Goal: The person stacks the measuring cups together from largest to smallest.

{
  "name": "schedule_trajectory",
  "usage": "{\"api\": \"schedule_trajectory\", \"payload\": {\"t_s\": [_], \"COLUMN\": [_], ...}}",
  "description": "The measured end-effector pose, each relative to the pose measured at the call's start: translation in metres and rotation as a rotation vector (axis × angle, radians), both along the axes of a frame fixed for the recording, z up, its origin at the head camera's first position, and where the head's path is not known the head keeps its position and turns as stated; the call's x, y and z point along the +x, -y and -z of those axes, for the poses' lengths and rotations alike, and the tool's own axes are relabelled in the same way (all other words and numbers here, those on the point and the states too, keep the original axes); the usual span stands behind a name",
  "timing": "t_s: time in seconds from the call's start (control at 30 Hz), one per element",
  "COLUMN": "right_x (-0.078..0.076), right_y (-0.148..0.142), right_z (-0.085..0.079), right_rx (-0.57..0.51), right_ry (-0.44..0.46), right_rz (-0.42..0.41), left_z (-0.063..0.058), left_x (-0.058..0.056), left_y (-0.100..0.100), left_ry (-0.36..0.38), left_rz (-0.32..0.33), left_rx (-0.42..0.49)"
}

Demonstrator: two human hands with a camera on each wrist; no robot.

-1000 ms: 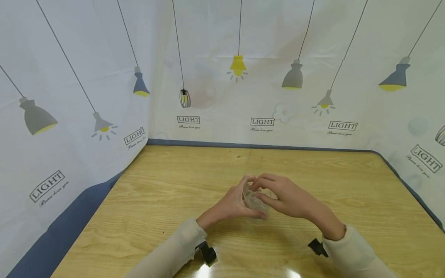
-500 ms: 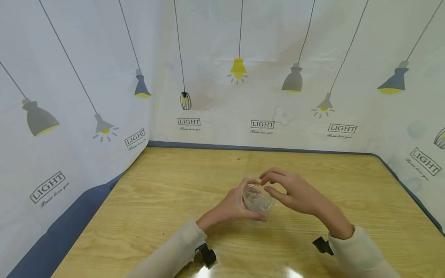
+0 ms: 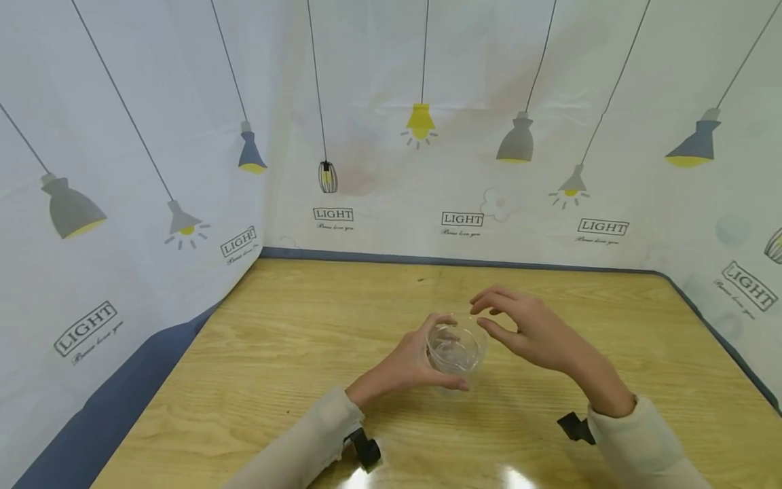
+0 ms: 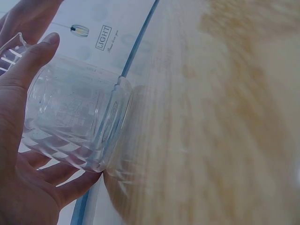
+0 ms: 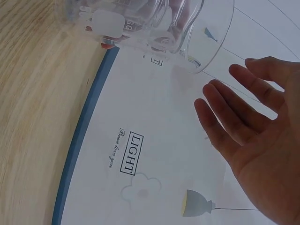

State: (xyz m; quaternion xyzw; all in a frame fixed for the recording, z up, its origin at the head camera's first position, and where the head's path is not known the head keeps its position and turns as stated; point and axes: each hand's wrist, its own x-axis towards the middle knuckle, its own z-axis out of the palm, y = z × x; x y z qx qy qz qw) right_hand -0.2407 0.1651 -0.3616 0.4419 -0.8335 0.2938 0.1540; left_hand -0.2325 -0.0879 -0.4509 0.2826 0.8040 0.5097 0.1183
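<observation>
A clear glass beaker (image 3: 472, 345) stands upright on the wooden table near its middle. My left hand (image 3: 403, 361) grips it from the left, thumb on the near side and fingers round the far side. In the left wrist view the beaker (image 4: 70, 112) has its base at the tabletop, and a smaller clear outline shows inside the wall. White print and a white patch mark the beaker (image 5: 136, 23) in the right wrist view. My right hand (image 3: 537, 329) hovers beside the rim on the right, fingers loosely bent and holding nothing; its palm (image 5: 267, 178) shows in the right wrist view.
The wooden table (image 3: 293, 326) reaches back to a white cloth screen (image 3: 379, 136) printed with lamps. A blue border (image 3: 366, 256) runs along the cloth's foot. Black wrist mounts (image 3: 366, 449) sit below both sleeves.
My right hand has drawn away from the beaker's mouth, moving right and slightly back, so the rim shows more fully. The left hand keeps its grip and the beaker stays in place.
</observation>
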Motion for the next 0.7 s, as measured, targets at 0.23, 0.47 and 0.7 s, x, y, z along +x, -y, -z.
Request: {"api": "schedule_trajectory", "payload": {"t_s": [0.23, 0.47, 0.7], "right_x": [-0.0013, -0.0015, -0.0038], "right_y": [-0.0012, -0.003, -0.0066], "right_z": [0.0007, -0.0005, -0.0008], "right_rx": [0.002, -0.001, -0.003], "right_ry": [-0.005, 0.0, -0.01], "right_rz": [-0.009, -0.012, -0.006], "left_z": [0.0005, 0.001, -0.0007], "left_x": [-0.0001, 0.0, 0.0005], "left_y": [-0.0009, -0.0008, -0.0012], "left_ry": [0.014, 0.016, -0.004], "left_rz": [0.003, -0.001, -0.004], "left_rx": [0.009, 0.015, -0.01]}}
